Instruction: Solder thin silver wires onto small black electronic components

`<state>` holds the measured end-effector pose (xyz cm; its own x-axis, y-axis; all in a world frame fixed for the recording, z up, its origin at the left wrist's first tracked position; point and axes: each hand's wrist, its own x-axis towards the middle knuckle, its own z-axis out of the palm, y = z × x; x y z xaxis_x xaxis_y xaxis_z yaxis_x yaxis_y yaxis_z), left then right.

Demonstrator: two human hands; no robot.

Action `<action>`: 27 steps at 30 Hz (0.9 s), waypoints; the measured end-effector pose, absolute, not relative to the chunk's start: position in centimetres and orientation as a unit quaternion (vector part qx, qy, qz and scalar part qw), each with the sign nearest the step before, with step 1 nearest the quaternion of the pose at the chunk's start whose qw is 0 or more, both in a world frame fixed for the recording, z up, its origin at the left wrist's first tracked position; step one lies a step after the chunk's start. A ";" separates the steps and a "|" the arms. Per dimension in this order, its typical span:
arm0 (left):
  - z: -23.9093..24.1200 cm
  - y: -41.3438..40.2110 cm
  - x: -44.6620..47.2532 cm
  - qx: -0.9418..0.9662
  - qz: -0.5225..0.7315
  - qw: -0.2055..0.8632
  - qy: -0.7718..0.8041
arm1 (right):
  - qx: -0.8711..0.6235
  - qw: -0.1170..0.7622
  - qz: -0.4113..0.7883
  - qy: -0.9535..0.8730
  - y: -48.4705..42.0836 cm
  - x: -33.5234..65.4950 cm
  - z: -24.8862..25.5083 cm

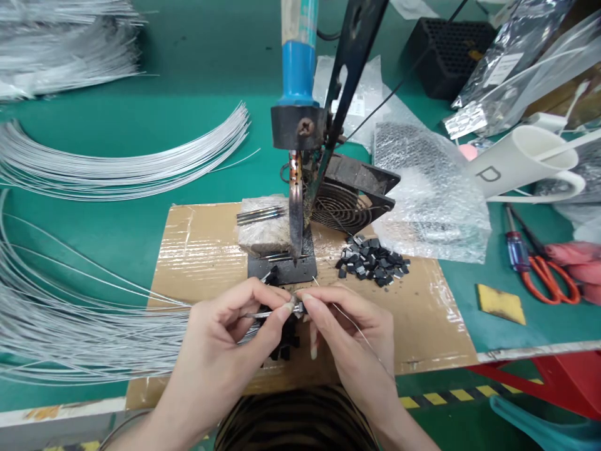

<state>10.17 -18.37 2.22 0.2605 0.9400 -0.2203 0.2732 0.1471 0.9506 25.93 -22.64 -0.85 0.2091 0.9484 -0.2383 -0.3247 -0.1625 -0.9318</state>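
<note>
A single dark, outlined capital letter, seemingly a D (488,173), stands on the side of the white cylindrical mug (526,156) at the right of the frame. A white rectangular label (504,69) on the shiny silver foil bag (523,37) at upper right bears print too small to read. Another white label (355,105), on the clear plastic bag (328,75) at upper centre, is likewise illegible.

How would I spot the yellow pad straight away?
On the green table, look right of the cardboard. The pad lies just left of the scissors; it is flat, four-sided and dark-stained, while they have orange loop handles.
</note>
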 end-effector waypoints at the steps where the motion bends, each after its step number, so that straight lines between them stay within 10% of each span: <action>1: 2.3 -18.3 10.2 0.576 0.310 0.545 0.524 | -0.524 0.574 0.556 -0.296 -22.6 25.9 -0.9; 27: 2.0 -16.6 10.9 0.557 0.303 0.525 0.568 | -0.606 0.492 0.367 -0.506 -23.7 27.6 -1.2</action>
